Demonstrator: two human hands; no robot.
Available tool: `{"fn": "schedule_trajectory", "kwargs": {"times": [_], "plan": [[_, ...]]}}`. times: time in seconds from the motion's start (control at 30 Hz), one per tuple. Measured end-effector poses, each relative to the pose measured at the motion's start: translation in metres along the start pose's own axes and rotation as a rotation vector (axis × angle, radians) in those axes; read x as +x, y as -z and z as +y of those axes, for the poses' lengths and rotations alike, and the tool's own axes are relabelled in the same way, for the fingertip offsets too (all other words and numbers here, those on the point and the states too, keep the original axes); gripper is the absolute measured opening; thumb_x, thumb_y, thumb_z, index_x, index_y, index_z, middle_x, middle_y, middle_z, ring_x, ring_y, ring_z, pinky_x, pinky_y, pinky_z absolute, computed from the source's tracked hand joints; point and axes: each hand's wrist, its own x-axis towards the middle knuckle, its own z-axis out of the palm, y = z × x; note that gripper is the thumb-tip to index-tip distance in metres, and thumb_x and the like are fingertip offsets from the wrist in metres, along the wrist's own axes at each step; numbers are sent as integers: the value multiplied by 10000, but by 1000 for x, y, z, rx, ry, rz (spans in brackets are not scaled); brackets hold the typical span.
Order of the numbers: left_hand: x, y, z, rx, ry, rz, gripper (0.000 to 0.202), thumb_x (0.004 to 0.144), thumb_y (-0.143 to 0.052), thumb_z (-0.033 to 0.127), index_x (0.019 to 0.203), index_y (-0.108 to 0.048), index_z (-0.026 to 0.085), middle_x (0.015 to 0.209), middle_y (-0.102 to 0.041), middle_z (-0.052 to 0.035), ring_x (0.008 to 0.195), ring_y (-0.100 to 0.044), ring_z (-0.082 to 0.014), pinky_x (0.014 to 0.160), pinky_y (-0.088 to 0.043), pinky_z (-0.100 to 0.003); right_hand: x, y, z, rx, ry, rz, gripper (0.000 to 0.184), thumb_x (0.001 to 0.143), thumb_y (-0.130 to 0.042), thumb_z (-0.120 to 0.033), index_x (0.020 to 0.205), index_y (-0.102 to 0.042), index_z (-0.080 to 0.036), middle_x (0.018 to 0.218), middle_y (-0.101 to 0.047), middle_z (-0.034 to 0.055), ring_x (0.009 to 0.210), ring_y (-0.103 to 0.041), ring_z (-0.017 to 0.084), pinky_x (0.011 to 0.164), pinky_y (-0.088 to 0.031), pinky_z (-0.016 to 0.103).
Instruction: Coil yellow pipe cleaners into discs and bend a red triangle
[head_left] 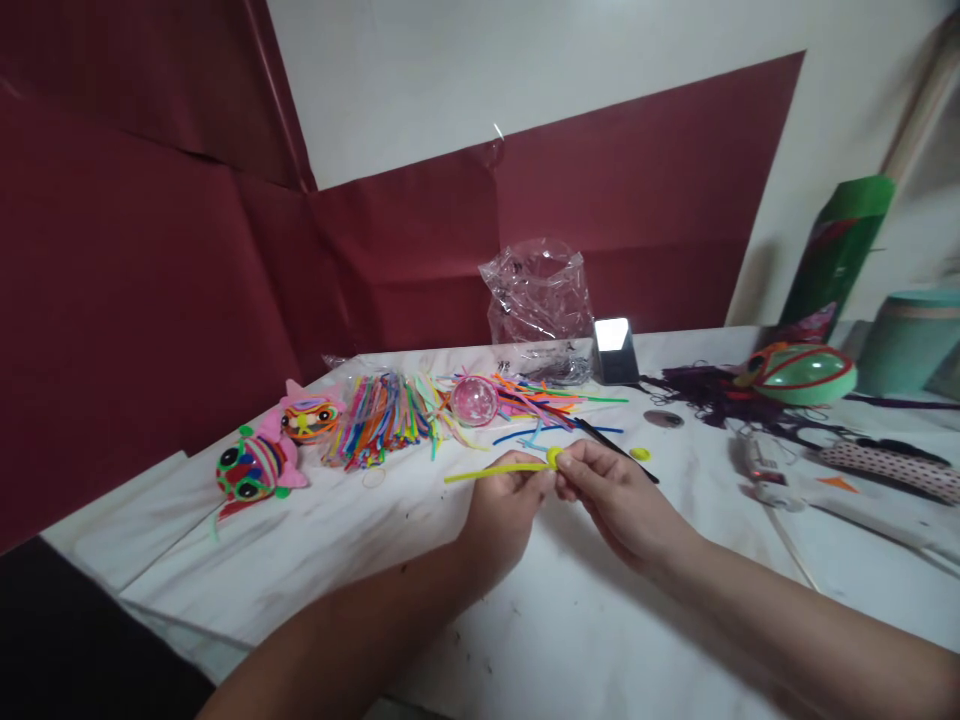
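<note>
A yellow pipe cleaner (491, 471) is pinched between my two hands above the white table. Its straight tail points left, and the end between my fingers is coiled into a small round. My left hand (506, 505) grips it with thumb and forefinger. At the coiled end, my right hand (611, 490) closes its fingertips on it. A separate yellow coil (640, 454) lies on the table just beyond my right hand. Blue pipe cleaners (517, 433) and a black stick-like item (611, 447) rest behind my hands.
A bundle of coloured pipe cleaners (386, 420), a clear pink ball (475, 401) and two decorated fish-like figures (251, 468) lie left. Behind stand a plastic bag (536, 300) and a phone (615, 352). On the right are a glue gun (840, 495), dark purple strands (705, 392) and a green balloon-like figure (810, 375).
</note>
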Motion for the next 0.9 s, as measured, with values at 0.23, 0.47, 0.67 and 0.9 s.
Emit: {"fn": "schedule_trajectory", "kwargs": {"times": [0.23,0.47,0.67,0.9], "plan": [[-2,1,6,1,-23,76,105,724,-549,215,644,-517,155,519,-479,40,512,-433,-84,532,-355,-212,0,3,9,-236,87,-1,288,777,-537,-416,622,-490,-177,569,-484,-31,568,-428,106,579,-338,251],[0,9,9,127,-35,63,82,703,-552,192,640,-523,149,545,-469,39,521,-421,-80,532,-356,-205,-3,4,-2,-544,182,-37,272,804,-482,-418,658,-476,-189,583,-461,-24,563,-423,117,534,-343,244],[4,17,18,274,-41,27,138,685,-565,218,576,-523,147,539,-486,36,526,-426,-84,538,-356,-209,-3,5,-4,-640,201,-63,266,808,-471,-402,642,-465,-193,570,-461,-21,554,-420,121,522,-343,246],[2,16,23,248,21,46,161,706,-537,224,570,-496,149,497,-457,42,490,-403,-78,498,-334,-207,-4,2,-9,-539,123,-17,292,796,-480,-432,636,-462,-188,554,-459,-30,530,-410,107,511,-329,238]]}}
